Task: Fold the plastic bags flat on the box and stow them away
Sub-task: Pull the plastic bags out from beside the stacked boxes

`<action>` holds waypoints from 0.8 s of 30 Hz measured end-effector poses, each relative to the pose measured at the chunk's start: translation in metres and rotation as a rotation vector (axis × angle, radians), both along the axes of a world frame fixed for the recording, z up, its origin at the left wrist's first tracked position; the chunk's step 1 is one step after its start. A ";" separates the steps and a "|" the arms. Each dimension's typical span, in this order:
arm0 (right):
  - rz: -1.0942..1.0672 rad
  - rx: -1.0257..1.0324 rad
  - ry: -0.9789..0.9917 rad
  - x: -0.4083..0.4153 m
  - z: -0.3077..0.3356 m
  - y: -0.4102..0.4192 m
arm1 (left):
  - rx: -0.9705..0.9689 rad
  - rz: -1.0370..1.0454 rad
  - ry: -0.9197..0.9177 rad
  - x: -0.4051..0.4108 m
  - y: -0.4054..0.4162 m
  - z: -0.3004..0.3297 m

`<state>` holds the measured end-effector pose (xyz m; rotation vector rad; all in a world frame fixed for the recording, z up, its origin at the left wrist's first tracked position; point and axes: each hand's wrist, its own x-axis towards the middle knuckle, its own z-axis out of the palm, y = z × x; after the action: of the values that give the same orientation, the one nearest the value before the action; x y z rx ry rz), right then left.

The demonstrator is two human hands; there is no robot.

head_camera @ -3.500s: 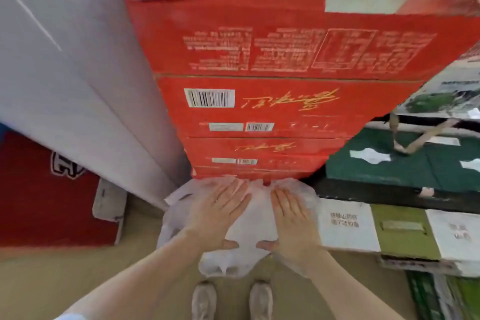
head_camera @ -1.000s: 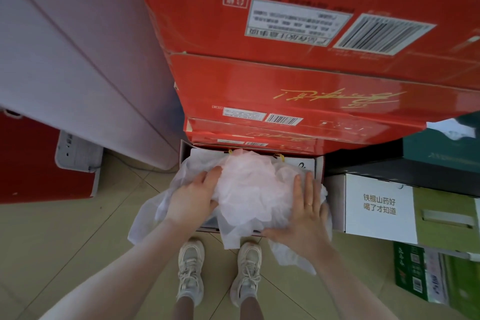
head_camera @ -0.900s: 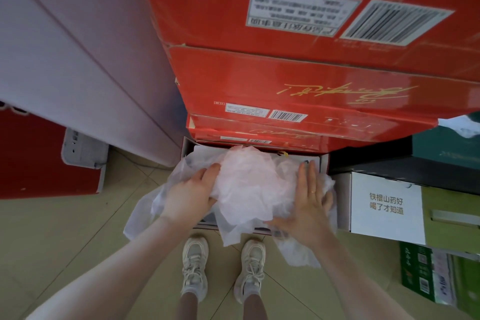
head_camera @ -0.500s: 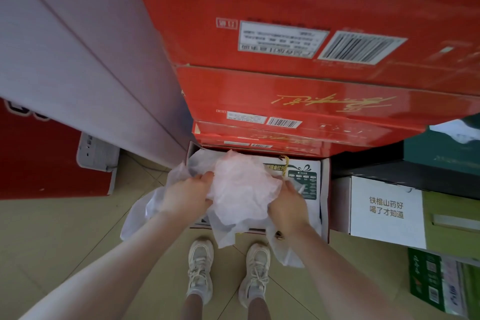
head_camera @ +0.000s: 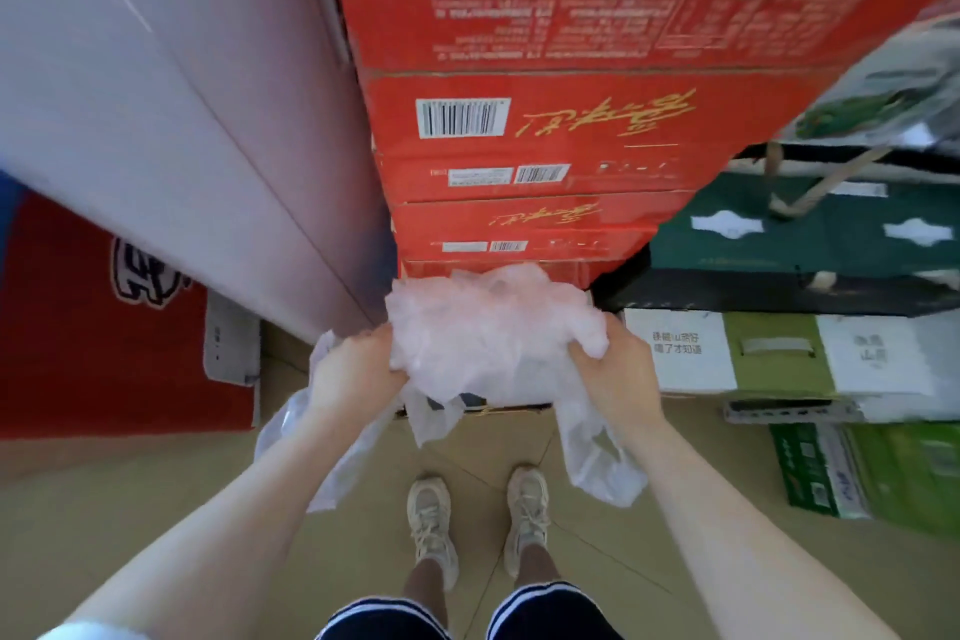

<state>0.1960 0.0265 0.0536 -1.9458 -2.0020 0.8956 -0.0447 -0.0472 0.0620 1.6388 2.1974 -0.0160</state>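
Observation:
A crumpled bundle of thin translucent white plastic bags [head_camera: 493, 327] hangs between my hands, just above the low box [head_camera: 514, 408], whose front edge peeks out beneath it. My left hand [head_camera: 353, 372] grips the bundle's left side with curled fingers. My right hand [head_camera: 613, 372] grips its right side the same way. Loose bag ends trail down below both wrists, one at the left [head_camera: 322, 452] and one at the right [head_camera: 597, 463].
A tall stack of red cartons [head_camera: 530, 161] rises directly behind the bundle. A pale cabinet wall [head_camera: 171, 130] stands at the left, with a red panel [head_camera: 93, 327] beside it. White-and-green boxes [head_camera: 769, 353] and dark green cartons [head_camera: 805, 244] fill the right. My feet [head_camera: 478, 515] stand on tiled floor.
Both hands went from pressing the bags flat on the box to gathering them. In the last half second they lifted the bunched bags up off the box.

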 end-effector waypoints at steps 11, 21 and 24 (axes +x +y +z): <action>-0.029 0.355 -0.463 0.052 0.025 -0.039 | -0.056 -0.188 -0.017 0.019 0.019 0.015; 0.574 0.063 -0.504 -0.015 -0.116 -0.012 | -0.311 -0.087 0.083 0.006 0.017 -0.121; 0.624 -0.168 -0.289 -0.033 -0.149 -0.007 | -0.314 -0.008 0.049 -0.003 0.012 -0.140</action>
<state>0.1627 0.0191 -0.0955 -1.6066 -2.8745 0.9697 -0.0478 -0.0354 -0.0777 1.4845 2.0962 -0.3876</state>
